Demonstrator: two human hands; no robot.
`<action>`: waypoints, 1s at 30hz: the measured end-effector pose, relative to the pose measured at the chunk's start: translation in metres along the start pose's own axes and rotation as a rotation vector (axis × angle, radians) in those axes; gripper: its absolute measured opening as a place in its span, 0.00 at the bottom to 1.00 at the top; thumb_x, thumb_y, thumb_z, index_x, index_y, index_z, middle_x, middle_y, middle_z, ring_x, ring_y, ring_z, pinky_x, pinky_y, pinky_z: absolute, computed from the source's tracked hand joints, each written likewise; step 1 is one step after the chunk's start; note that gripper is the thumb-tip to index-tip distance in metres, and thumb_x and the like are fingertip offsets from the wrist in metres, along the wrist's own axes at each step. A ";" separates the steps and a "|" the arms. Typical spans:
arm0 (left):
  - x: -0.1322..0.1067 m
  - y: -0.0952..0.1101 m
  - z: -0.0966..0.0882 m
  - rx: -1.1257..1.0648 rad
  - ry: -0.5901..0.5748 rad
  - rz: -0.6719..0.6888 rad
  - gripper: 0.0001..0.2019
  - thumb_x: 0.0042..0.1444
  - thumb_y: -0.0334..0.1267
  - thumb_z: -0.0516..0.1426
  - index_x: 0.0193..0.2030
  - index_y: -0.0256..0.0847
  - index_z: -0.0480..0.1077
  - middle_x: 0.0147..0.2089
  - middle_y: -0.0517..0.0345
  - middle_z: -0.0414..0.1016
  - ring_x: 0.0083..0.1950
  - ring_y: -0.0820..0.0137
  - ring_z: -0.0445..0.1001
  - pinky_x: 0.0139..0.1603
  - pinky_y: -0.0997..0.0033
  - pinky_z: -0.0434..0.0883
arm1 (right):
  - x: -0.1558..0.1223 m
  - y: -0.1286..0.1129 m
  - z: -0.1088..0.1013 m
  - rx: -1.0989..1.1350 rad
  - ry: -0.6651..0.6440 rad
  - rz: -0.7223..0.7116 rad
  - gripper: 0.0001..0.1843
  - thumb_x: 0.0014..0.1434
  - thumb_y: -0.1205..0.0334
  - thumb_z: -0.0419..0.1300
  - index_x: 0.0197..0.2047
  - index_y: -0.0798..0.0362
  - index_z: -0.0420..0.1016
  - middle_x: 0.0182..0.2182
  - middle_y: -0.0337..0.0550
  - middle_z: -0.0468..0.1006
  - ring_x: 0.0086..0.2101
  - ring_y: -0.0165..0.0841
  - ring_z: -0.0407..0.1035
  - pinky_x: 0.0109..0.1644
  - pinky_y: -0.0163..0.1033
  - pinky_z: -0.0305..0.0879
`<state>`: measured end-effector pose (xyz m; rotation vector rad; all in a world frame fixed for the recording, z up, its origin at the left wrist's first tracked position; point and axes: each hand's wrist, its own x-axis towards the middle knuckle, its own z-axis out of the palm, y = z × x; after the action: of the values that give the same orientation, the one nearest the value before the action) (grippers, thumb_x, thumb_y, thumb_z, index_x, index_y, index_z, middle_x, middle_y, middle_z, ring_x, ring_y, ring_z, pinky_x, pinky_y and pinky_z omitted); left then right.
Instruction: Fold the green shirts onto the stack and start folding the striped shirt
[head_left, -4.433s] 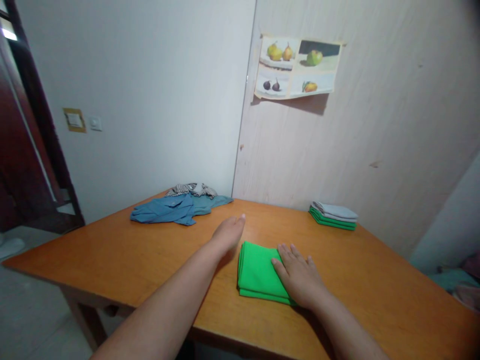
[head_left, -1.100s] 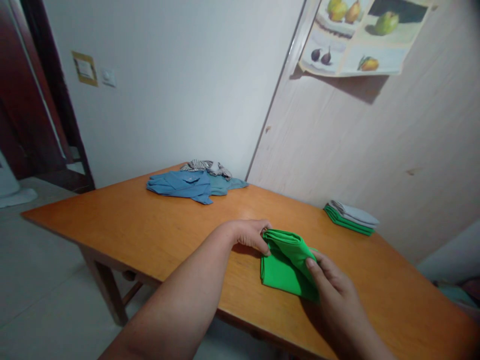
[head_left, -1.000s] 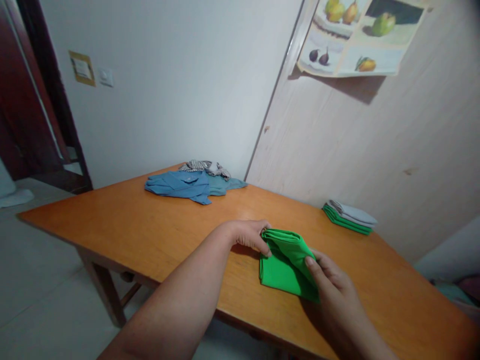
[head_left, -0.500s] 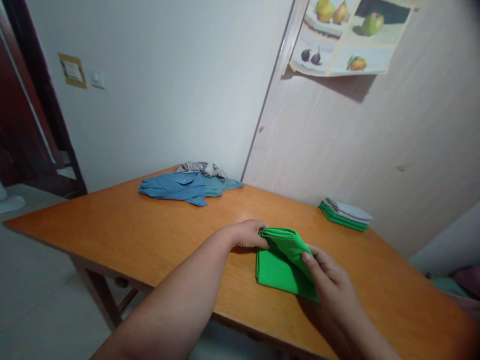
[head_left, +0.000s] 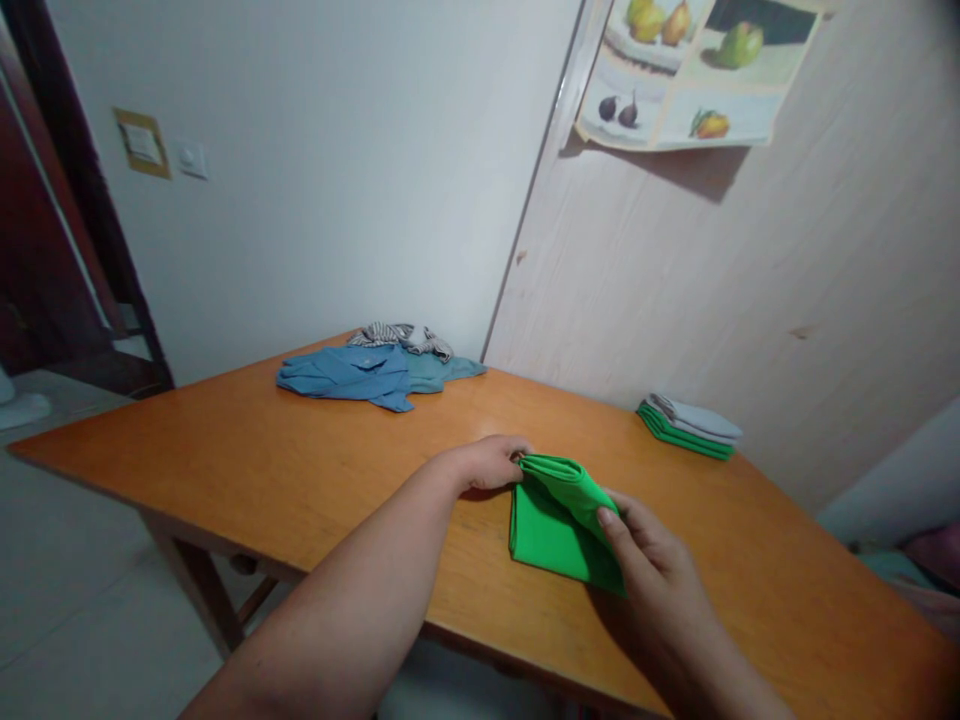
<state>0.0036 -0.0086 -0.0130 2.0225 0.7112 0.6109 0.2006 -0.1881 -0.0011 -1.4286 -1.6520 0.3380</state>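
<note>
The cloth [head_left: 551, 540] lies on the counter [head_left: 225, 440], its upper layers raised, gripped by the fingers [head_left: 610, 524] of left hand [head_left: 491, 463] and right hand [head_left: 652, 555]; uneven release might skew them.

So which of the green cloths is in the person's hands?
The green cloth in front: the left hand pinches its far left corner, the right hand its right side. Other green fabric lies untouched at the back right, beneath grey cloth.
</note>
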 end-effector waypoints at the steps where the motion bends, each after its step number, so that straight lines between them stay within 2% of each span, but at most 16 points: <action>1: 0.000 -0.001 0.001 -0.026 -0.002 -0.003 0.11 0.48 0.31 0.58 0.40 0.39 0.73 0.36 0.61 0.76 0.38 0.70 0.73 0.37 0.75 0.68 | -0.001 0.000 0.000 -0.013 -0.013 -0.003 0.20 0.69 0.50 0.51 0.58 0.47 0.72 0.51 0.48 0.80 0.47 0.41 0.75 0.49 0.44 0.72; 3: 0.001 -0.004 0.002 -0.071 -0.007 -0.012 0.10 0.48 0.31 0.57 0.40 0.38 0.73 0.34 0.61 0.76 0.36 0.71 0.72 0.36 0.75 0.69 | -0.002 0.001 -0.001 -0.047 -0.045 -0.010 0.20 0.68 0.50 0.52 0.58 0.46 0.73 0.53 0.46 0.79 0.49 0.42 0.74 0.52 0.45 0.72; 7: 0.003 -0.008 0.003 -0.128 -0.020 -0.023 0.11 0.46 0.31 0.58 0.39 0.37 0.73 0.33 0.60 0.76 0.34 0.71 0.72 0.36 0.74 0.70 | -0.008 0.006 -0.003 -0.207 -0.079 -0.114 0.20 0.68 0.52 0.54 0.60 0.44 0.73 0.55 0.45 0.78 0.53 0.44 0.73 0.56 0.50 0.71; 12: 0.006 -0.014 0.001 -0.112 -0.005 -0.040 0.11 0.45 0.31 0.59 0.38 0.37 0.75 0.34 0.59 0.78 0.35 0.69 0.73 0.37 0.72 0.71 | -0.015 0.006 -0.005 -0.390 -0.142 -0.273 0.23 0.68 0.57 0.55 0.65 0.43 0.68 0.59 0.46 0.75 0.58 0.44 0.70 0.63 0.55 0.67; 15: 0.007 -0.017 0.000 -0.087 0.005 -0.048 0.12 0.45 0.31 0.59 0.39 0.37 0.76 0.34 0.59 0.79 0.36 0.70 0.74 0.37 0.73 0.70 | -0.017 0.001 -0.004 -0.470 -0.167 -0.337 0.22 0.68 0.58 0.55 0.64 0.45 0.69 0.61 0.47 0.74 0.59 0.43 0.69 0.65 0.56 0.65; 20: 0.008 -0.017 0.000 -0.047 0.013 -0.049 0.12 0.46 0.31 0.58 0.39 0.37 0.77 0.35 0.58 0.79 0.37 0.69 0.74 0.38 0.73 0.71 | -0.020 -0.003 -0.002 -0.588 -0.197 -0.399 0.21 0.67 0.57 0.56 0.61 0.46 0.72 0.62 0.46 0.73 0.61 0.44 0.67 0.66 0.57 0.64; 26: 0.007 -0.012 0.000 0.011 0.049 -0.058 0.14 0.46 0.30 0.56 0.39 0.38 0.78 0.36 0.58 0.80 0.37 0.68 0.75 0.38 0.72 0.70 | -0.024 0.003 -0.001 -0.670 -0.211 -0.464 0.26 0.66 0.55 0.57 0.67 0.40 0.67 0.66 0.44 0.67 0.63 0.45 0.63 0.66 0.60 0.62; 30: 0.005 -0.006 0.000 0.065 0.119 -0.069 0.13 0.48 0.29 0.53 0.36 0.38 0.78 0.33 0.59 0.79 0.36 0.69 0.74 0.36 0.74 0.69 | -0.025 0.002 -0.001 -0.695 -0.219 -0.466 0.26 0.67 0.54 0.57 0.67 0.39 0.66 0.67 0.43 0.65 0.64 0.46 0.62 0.67 0.61 0.61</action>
<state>0.0055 -0.0022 -0.0170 2.0250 0.8778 0.6799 0.2009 -0.2102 -0.0134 -1.4480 -2.3549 -0.4001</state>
